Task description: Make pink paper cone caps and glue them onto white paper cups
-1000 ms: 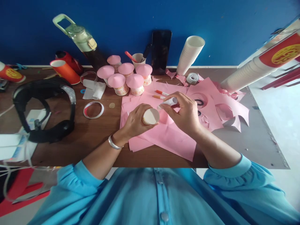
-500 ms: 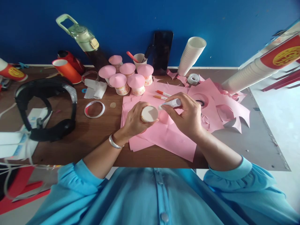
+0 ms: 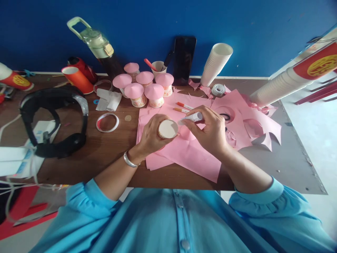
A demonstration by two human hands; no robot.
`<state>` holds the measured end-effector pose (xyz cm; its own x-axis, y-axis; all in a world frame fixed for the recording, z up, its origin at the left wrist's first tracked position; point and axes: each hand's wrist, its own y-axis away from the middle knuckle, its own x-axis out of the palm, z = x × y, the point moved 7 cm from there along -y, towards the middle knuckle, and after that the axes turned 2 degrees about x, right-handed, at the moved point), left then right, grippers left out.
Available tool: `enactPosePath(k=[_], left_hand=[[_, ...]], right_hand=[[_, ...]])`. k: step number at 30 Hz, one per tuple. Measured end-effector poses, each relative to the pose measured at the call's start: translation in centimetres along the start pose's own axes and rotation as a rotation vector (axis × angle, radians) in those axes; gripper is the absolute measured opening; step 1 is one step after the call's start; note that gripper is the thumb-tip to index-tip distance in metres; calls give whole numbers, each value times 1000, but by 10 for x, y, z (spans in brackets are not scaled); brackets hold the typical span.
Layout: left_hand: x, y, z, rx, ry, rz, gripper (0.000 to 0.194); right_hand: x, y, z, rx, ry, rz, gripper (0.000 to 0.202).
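My left hand (image 3: 152, 135) is wrapped round a small paper cup (image 3: 168, 129), its pale round end facing up. Just right of the cup, my right hand (image 3: 210, 130) grips a white glue tube (image 3: 195, 117), whose tip points left toward the cup's rim. Below the tube lies a pink paper cone (image 3: 187, 133) on stacked pink sheets (image 3: 195, 160). Behind my left hand stand several patterned cups topped with pink cones (image 3: 154, 91). Two markers (image 3: 184, 105) lie on the paper behind the tube.
A black headset (image 3: 54, 121) and a tape roll (image 3: 107, 122) lie on the left. Along the blue wall stand a bottle (image 3: 97, 45), a cup with pens (image 3: 158, 65), a phone (image 3: 184, 59) and stacked white cups (image 3: 216, 64). Cut pink scraps (image 3: 259, 123) spread to the right.
The whole view has shifted slightly. Both hands keep nearly the same pose, with the cup and the glue tube still held close together.
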<state>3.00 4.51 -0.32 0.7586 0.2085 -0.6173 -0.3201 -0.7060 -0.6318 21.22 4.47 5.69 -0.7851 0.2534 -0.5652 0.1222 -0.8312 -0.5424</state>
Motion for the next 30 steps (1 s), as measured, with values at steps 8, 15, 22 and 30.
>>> enactPosePath(k=[8, 15, 22, 30], left_hand=[[2, -1, 3, -58, -4, -17, 45], [-4, 0, 4, -53, -31, -76, 52], [-3, 2, 8, -87, -46, -101, 52], [-7, 0, 3, -20, -33, -176, 46]], right_hand=[[-2, 6, 18, -96, -23, -5, 9], [1, 6, 10, -92, 11, -14, 11], [-5, 7, 17, -97, -77, -34, 7], [2, 10, 17, -170, -10, -8, 10]])
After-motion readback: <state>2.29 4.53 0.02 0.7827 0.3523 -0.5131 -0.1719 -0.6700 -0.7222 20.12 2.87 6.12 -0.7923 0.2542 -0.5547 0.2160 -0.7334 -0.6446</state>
